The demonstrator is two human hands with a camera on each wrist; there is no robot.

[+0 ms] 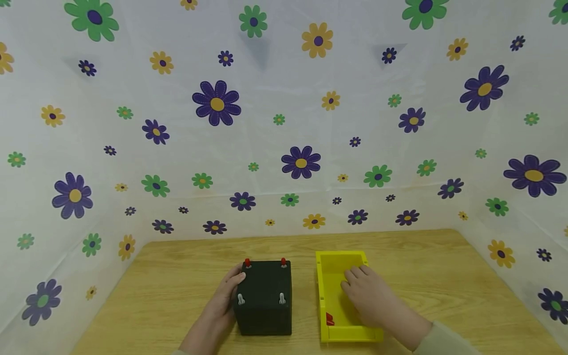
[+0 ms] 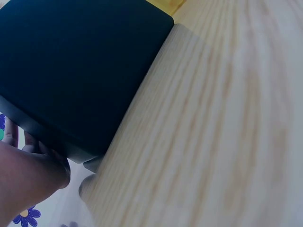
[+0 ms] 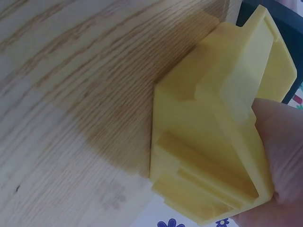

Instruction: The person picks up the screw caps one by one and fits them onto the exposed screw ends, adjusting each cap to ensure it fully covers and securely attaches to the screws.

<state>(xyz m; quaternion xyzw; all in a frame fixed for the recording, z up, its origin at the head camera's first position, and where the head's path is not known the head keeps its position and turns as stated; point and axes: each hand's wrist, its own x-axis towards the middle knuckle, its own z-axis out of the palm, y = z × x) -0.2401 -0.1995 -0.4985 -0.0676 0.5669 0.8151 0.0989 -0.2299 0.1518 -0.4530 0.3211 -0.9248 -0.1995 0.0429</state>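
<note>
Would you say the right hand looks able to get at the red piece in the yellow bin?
Probably yes: the right hand reaches into the yellow bin, and nothing visible covers the red piece in one corner.

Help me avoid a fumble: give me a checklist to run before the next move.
1. Black box steadied: ok, left hand holds its left side.
2. Yellow bin standing on the table: ok, apart from the box.
3. Red piece available: ok, in the bin's near left corner.
4. Right hand gripping a piece: cannot tell, fingertips hidden.
5. Red tops on all four posts: not ok, only the far two.
</note>
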